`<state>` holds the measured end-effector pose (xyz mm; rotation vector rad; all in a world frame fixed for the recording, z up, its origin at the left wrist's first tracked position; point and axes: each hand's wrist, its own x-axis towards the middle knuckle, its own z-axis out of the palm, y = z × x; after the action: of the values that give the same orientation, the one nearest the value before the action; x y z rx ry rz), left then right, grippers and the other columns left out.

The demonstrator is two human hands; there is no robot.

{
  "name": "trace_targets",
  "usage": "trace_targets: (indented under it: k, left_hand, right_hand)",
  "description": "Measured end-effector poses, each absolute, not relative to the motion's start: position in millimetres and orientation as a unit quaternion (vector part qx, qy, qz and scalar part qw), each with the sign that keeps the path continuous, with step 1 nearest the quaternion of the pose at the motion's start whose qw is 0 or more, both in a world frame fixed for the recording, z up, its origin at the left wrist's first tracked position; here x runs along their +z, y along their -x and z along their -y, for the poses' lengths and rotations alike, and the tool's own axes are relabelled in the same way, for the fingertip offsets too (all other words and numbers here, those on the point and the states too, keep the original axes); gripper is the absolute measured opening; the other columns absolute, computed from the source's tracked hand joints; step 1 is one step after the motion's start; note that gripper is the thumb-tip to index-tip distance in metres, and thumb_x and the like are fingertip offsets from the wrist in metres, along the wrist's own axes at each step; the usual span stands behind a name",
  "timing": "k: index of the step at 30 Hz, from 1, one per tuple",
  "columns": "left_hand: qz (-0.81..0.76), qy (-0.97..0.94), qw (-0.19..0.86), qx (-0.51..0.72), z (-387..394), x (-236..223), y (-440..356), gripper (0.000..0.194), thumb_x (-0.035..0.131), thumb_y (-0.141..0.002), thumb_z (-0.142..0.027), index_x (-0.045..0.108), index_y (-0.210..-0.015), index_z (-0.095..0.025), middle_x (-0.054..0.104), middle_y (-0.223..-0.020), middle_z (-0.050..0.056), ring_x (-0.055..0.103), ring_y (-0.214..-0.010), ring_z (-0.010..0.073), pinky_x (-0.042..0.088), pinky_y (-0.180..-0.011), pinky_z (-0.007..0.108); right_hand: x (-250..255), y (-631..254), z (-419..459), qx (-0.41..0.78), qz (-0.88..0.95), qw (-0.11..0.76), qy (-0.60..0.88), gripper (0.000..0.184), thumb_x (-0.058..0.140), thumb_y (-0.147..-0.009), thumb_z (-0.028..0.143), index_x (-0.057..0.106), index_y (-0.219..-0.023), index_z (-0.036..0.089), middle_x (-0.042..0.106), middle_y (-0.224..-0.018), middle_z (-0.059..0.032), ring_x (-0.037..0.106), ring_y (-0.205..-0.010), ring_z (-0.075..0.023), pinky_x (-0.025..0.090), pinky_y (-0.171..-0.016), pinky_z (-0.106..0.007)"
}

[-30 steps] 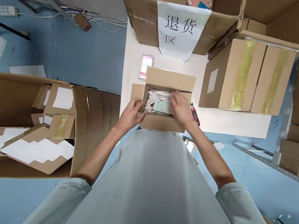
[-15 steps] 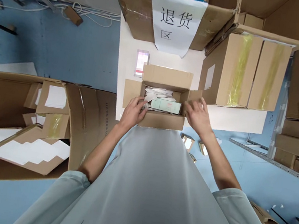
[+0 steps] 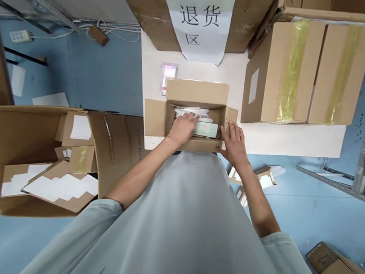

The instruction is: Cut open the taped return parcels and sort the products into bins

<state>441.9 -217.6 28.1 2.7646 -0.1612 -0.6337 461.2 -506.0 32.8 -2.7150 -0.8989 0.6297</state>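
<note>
An open cardboard carton (image 3: 198, 92) stands on the white tabletop, its flaps folded outward. Inside it lie crumpled white paper (image 3: 195, 111) and a pale green box (image 3: 206, 129). My left hand (image 3: 181, 130) reaches over the carton's left part, fingers stretched across the paper and against the green box's left end, which it covers. Its fingertips are partly hidden, and I see no grip on the box. At the carton's right side, my right hand (image 3: 234, 142) is open, fingers spread along the right wall and flap.
Behind is a large carton (image 3: 142, 16) bearing a paper sign (image 3: 202, 25). Taped cartons (image 3: 291, 75) stand on the right of the table (image 3: 301, 143). A pixelated flat item (image 3: 168, 73) lies behind the carton. At left, a big open box (image 3: 0, 137) holds flattened cardboard and small boxes.
My left hand has moved from the carton's left edge inward over the paper and green box. The right hand has lowered, its fingers spreading along the right side. The view has shifted.
</note>
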Motion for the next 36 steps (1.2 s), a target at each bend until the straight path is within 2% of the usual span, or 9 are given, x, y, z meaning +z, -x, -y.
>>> trace_targets:
  k: [4, 9, 16, 20, 25, 27, 29, 33, 36]
  left_hand:
    - [0.137, -0.942, 0.121, -0.28, 237, 5, -471, 0.063, 0.061, -0.091, -0.006, 0.065, -0.154, -0.008, 0.068, -0.149, 0.026, 0.056, -0.143, 0.0423, 0.044, -0.118, 0.054]
    - [0.134, -0.936, 0.117, -0.305, 235, -4, -473, 0.071, 0.07, -0.083, -0.009, 0.061, -0.154, -0.001, 0.064, -0.152, 0.032, 0.054, -0.146, 0.0456, 0.043, -0.121, 0.056]
    - [0.13, -0.936, 0.132, -0.299, 225, 11, -484, 0.061, 0.08, -0.078, -0.011, 0.071, -0.138, -0.01, 0.073, -0.142, 0.026, 0.064, -0.14, 0.0439, 0.052, -0.118, 0.052]
    - [0.095, -0.948, 0.155, -0.26, 199, 40, -494, 0.064, 0.086, -0.079, -0.022, 0.071, -0.141, -0.015, 0.074, -0.143, 0.022, 0.069, -0.136, 0.0419, 0.058, -0.114, 0.049]
    - [-0.026, -0.925, 0.341, -0.164, 170, 86, -501, 0.06, 0.093, -0.074, -0.039, 0.075, -0.129, -0.021, 0.082, -0.128, 0.012, 0.078, -0.116, 0.0373, 0.063, -0.102, 0.046]
    - [-0.085, -0.89, 0.423, -0.148, 169, 98, -502, 0.058, 0.095, -0.075, -0.05, 0.075, -0.121, -0.021, 0.084, -0.119, 0.01, 0.079, -0.108, 0.0341, 0.064, -0.098, 0.045]
    - [-0.141, -0.842, 0.503, -0.137, 173, 104, -503, 0.061, 0.096, -0.073, -0.059, 0.073, -0.115, -0.021, 0.084, -0.114, 0.01, 0.08, -0.104, 0.0317, 0.064, -0.097, 0.045]
    - [-0.217, -0.731, 0.638, -0.107, 188, 112, -504, 0.071, 0.103, -0.061, -0.063, 0.071, -0.108, -0.02, 0.085, -0.112, 0.011, 0.081, -0.1, 0.0301, 0.065, -0.094, 0.045]
    - [-0.227, -0.681, 0.692, -0.076, 193, 122, -501, 0.075, 0.108, -0.057, -0.061, 0.069, -0.108, -0.021, 0.085, -0.111, 0.011, 0.082, -0.101, 0.0303, 0.066, -0.092, 0.044]
  right_hand:
    - [34, -462, 504, 0.216, 0.307, 0.106, 0.921, 0.103, 0.085, -0.093, 0.033, 0.037, -0.181, 0.012, 0.02, -0.191, -0.027, 0.019, -0.178, -0.0488, 0.018, -0.143, -0.07]
    - [32, -460, 503, 0.214, 0.307, 0.127, 0.919, 0.103, 0.084, -0.092, 0.032, 0.037, -0.181, 0.012, 0.019, -0.191, -0.0275, 0.02, -0.178, -0.0498, 0.018, -0.143, -0.069]
    - [25, -460, 506, 0.209, 0.31, 0.148, 0.915, 0.106, 0.088, -0.089, 0.033, 0.039, -0.18, 0.012, 0.023, -0.191, -0.0266, 0.023, -0.177, -0.049, 0.02, -0.144, -0.067]
    - [27, -463, 509, 0.186, 0.313, 0.182, 0.914, 0.104, 0.089, -0.091, 0.039, 0.04, -0.18, 0.012, 0.029, -0.188, -0.0277, 0.027, -0.177, -0.0469, 0.026, -0.143, -0.068]
    - [45, -466, 489, 0.14, 0.279, 0.257, 0.915, 0.096, 0.075, -0.104, 0.046, 0.031, -0.185, 0.016, 0.045, -0.182, -0.0248, 0.042, -0.171, -0.0422, 0.041, -0.139, -0.066]
    - [59, -464, 470, 0.119, 0.263, 0.306, 0.907, 0.101, 0.072, -0.106, 0.05, 0.021, -0.188, 0.021, 0.049, -0.18, -0.0214, 0.05, -0.167, -0.0399, 0.052, -0.132, -0.061]
    - [73, -461, 447, 0.099, 0.237, 0.361, 0.896, 0.108, 0.074, -0.104, 0.054, 0.012, -0.189, 0.029, 0.053, -0.177, -0.0187, 0.061, -0.158, -0.0401, 0.066, -0.117, -0.057]
    - [93, -459, 408, 0.056, 0.177, 0.386, 0.904, 0.101, 0.073, -0.103, 0.056, 0.021, -0.188, 0.039, 0.055, -0.171, -0.0201, 0.079, -0.129, -0.0436, 0.076, -0.085, -0.058]
    - [100, -463, 392, 0.022, 0.142, 0.373, 0.917, 0.085, 0.065, -0.108, 0.051, 0.031, -0.185, 0.042, 0.06, -0.165, -0.0192, 0.082, -0.119, -0.0418, 0.076, -0.085, -0.06]
